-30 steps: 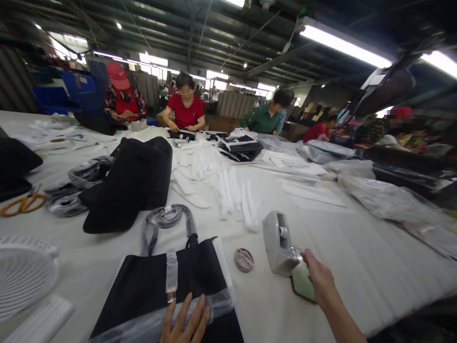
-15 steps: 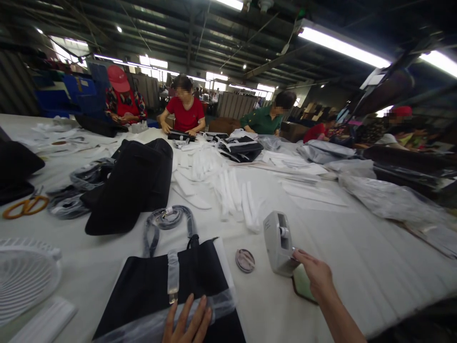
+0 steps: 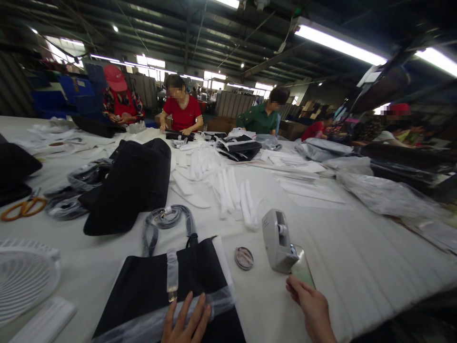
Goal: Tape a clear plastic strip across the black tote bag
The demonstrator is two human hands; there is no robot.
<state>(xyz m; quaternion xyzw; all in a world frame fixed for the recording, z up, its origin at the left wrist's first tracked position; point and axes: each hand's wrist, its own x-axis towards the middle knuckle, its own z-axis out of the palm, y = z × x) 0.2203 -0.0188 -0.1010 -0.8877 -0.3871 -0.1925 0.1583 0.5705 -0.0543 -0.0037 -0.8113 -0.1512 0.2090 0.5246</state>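
My left hand (image 3: 187, 318) lies flat with fingers spread on a black bag (image 3: 144, 281). Under its fingers runs a band of clear plastic wrap (image 3: 221, 302) across the bag. Just above the fingertips is a wrapped tab with a metal clasp (image 3: 172, 294). A wrapped strap (image 3: 147, 236) loops out from the bag's top. My right hand (image 3: 310, 305) has thumb and fingertips pinched together, just in front of a white tape dispenser (image 3: 274, 238); anything in the pinch is too small to see. A pale green phone-like slab (image 3: 303, 267) lies beside the dispenser.
A small round dish (image 3: 244, 258) sits between bag and dispenser. Black bag pieces (image 3: 128, 186), orange-handled scissors (image 3: 24, 208) and a white fan-like grille (image 3: 26, 281) are on the left. White strips (image 3: 232, 190) lie mid-table, plastic bags (image 3: 385, 190) at right. Several people work across the table.
My right hand has moved down and left, away from the tape dispenser's cutting end, fingertips still together. More of the green slab shows. My left hand stays on the bag.
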